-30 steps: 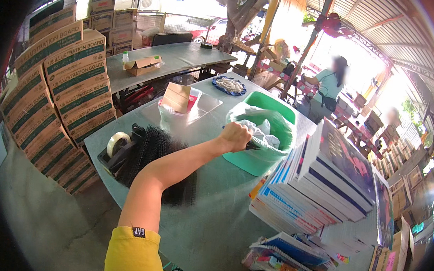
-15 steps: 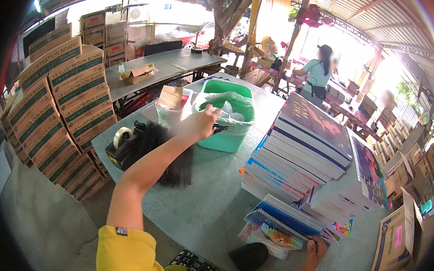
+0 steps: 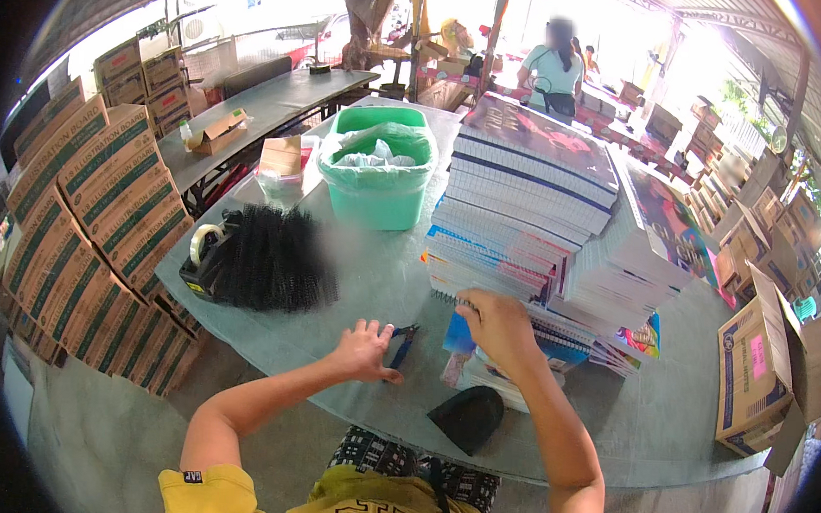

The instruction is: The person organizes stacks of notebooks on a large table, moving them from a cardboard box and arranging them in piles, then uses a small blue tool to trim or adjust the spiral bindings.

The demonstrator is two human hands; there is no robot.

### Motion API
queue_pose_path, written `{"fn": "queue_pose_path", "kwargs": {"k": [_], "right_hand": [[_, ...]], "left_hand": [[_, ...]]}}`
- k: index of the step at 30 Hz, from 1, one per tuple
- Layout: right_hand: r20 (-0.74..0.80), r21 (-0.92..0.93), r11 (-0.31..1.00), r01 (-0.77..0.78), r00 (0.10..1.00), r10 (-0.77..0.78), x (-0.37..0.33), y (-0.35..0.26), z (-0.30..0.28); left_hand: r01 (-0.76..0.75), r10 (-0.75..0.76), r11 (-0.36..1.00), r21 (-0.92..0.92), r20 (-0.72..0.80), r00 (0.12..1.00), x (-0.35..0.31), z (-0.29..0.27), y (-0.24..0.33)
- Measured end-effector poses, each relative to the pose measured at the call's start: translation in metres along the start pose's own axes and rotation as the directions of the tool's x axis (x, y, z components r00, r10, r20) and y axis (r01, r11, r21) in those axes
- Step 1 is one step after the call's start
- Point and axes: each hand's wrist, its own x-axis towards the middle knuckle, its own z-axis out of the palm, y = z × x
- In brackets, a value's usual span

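Observation:
My left hand (image 3: 364, 350) lies flat on the grey table (image 3: 353, 281) with its fingers spread, touching a small pair of blue-handled pliers (image 3: 400, 343) just to its right. My right hand (image 3: 495, 326) is curled over the spiral edge of a notebook (image 3: 554, 349) at the foot of the tall stacks of notebooks (image 3: 534, 198). A black pouch (image 3: 467, 416) sits near the table's front edge between my forearms.
A green bin (image 3: 378, 176) lined with a plastic bag stands at the back of the table. A heap of black binding coils (image 3: 276, 259) and a tape dispenser (image 3: 202, 250) lie on the left. Stacked cartons (image 3: 87, 230) line the left side, an open carton (image 3: 767, 368) the right. A person (image 3: 552, 73) stands far behind.
My left hand has drawn back from the green bin to the near table edge beside the pliers. My right hand has come up onto the notebook.

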Motion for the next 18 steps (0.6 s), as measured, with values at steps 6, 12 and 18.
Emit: {"fn": "queue_pose_path", "kwargs": {"k": [6, 12, 18], "right_hand": [[-0.001, 0.217, 0.972, -0.087, 0.996, 0.089, 0.008, 0.003, 0.006], [0.041, 0.227, 0.969, -0.097, 0.995, 0.089, 0.009, 0.002, 0.003], [0.087, 0.305, 0.952, -0.003, 0.996, -0.025, 0.01, 0.002, 0.007]], "left_hand": [[-0.039, 0.012, 0.953, -0.301, -0.09, 0.996, -0.003, 0.0, -0.006], [0.046, 0.038, 0.597, -0.801, 0.086, 0.996, -0.018, -0.093, 0.047], [0.08, 0.026, 0.518, -0.852, 0.109, 0.994, -0.012, -0.093, 0.054]]}}
